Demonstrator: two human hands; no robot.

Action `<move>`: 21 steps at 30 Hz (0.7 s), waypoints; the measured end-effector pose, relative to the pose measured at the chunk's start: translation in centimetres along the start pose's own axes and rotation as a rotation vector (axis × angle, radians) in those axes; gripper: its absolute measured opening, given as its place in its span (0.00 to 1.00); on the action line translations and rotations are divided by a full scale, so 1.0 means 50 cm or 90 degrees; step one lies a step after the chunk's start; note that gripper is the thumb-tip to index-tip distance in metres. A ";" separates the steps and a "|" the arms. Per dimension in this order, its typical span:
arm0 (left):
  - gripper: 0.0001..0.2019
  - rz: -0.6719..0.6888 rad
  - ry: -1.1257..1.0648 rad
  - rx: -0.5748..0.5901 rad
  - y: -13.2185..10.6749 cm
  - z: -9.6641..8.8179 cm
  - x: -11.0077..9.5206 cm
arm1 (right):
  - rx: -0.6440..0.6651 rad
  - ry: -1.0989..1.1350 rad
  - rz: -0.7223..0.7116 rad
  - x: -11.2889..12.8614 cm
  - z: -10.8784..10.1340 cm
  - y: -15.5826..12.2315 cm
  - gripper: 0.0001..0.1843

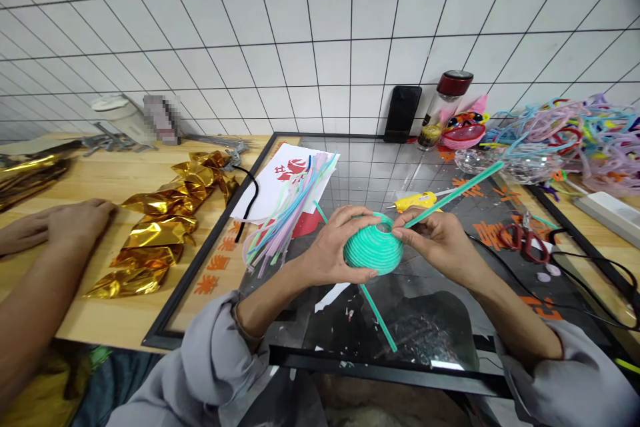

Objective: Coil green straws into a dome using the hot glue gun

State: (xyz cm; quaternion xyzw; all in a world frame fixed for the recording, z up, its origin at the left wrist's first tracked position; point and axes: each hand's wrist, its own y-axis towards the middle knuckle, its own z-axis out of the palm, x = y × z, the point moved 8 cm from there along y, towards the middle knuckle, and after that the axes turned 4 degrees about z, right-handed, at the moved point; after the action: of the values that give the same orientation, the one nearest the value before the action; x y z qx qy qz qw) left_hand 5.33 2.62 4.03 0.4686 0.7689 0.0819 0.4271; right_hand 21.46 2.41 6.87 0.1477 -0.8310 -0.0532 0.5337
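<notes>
A round, hollow green coil [373,250], wound from fuzzy pipe cleaner, is held above the dark glass tabletop. My left hand [333,245] wraps its left side, thumb below and fingers over the top. At the coil's upper right rim, my right hand [440,243] pinches a green pipe cleaner [460,192] whose free end slants up to the right. Another green pipe cleaner length [379,317] shows below the coil, and a short green tip pokes out behind my left hand. Whether these lengths join the coil is hidden by my fingers.
Loose pastel pipe cleaners [293,213] lie on white paper [245,203]. A yellow glue gun [415,201], red-handled scissors [525,240] and black cables are to the right. A phone [402,113] and bottle [443,110] stand by the wall. At left are gold foil [155,233] and another person's hands [75,223].
</notes>
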 end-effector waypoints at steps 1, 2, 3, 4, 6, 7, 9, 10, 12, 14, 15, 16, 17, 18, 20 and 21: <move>0.40 0.007 0.004 0.003 0.001 -0.001 -0.002 | -0.001 0.002 0.004 0.000 0.000 0.000 0.11; 0.40 0.014 0.005 0.004 0.001 -0.002 -0.003 | 0.000 0.003 0.007 -0.001 0.001 0.000 0.11; 0.40 0.020 0.005 0.004 0.001 -0.004 -0.005 | 0.001 0.002 0.008 -0.001 0.001 0.001 0.11; 0.40 0.024 0.005 0.002 0.000 -0.005 -0.005 | 0.002 0.001 0.007 0.000 0.001 0.001 0.12; 0.40 0.030 0.003 -0.001 0.000 -0.007 -0.006 | 0.005 -0.003 0.007 0.000 0.002 0.001 0.12; 0.40 0.032 0.002 -0.001 0.000 -0.007 -0.006 | 0.006 -0.004 0.006 0.000 0.001 0.001 0.12; 0.39 0.038 0.006 -0.002 0.000 -0.007 -0.007 | 0.004 -0.002 0.004 0.000 0.001 0.001 0.11; 0.39 0.041 0.009 -0.003 0.000 -0.007 -0.008 | 0.003 0.000 0.003 0.000 0.001 0.001 0.11; 0.38 0.045 0.011 -0.006 0.002 -0.008 -0.011 | 0.002 0.008 0.003 0.000 0.002 0.000 0.11; 0.39 0.048 0.007 -0.009 0.004 -0.008 -0.014 | -0.002 0.011 0.006 0.000 0.002 -0.001 0.11; 0.39 0.046 0.003 -0.012 0.004 -0.009 -0.014 | -0.003 0.010 0.011 -0.001 0.002 -0.001 0.11; 0.40 0.045 -0.001 -0.016 0.004 -0.009 -0.015 | -0.004 0.010 0.015 -0.003 0.002 -0.001 0.11; 0.40 0.046 -0.004 -0.021 0.004 -0.010 -0.015 | -0.006 0.011 0.020 -0.005 0.002 -0.001 0.11; 0.40 0.052 -0.006 -0.025 0.004 -0.011 -0.016 | -0.008 0.014 0.025 -0.007 0.002 -0.001 0.11; 0.38 0.071 -0.007 -0.032 0.004 -0.012 -0.019 | -0.011 0.025 0.030 -0.010 0.001 -0.001 0.11; 0.37 0.081 -0.006 -0.034 0.004 -0.012 -0.020 | -0.012 0.030 0.031 -0.011 0.001 -0.001 0.11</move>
State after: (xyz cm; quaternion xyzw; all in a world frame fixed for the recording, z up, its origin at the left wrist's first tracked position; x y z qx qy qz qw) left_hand 5.21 2.09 5.08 0.5052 0.7331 0.1275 0.4371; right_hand 21.62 2.51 6.35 0.1238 -0.8209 -0.0443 0.5558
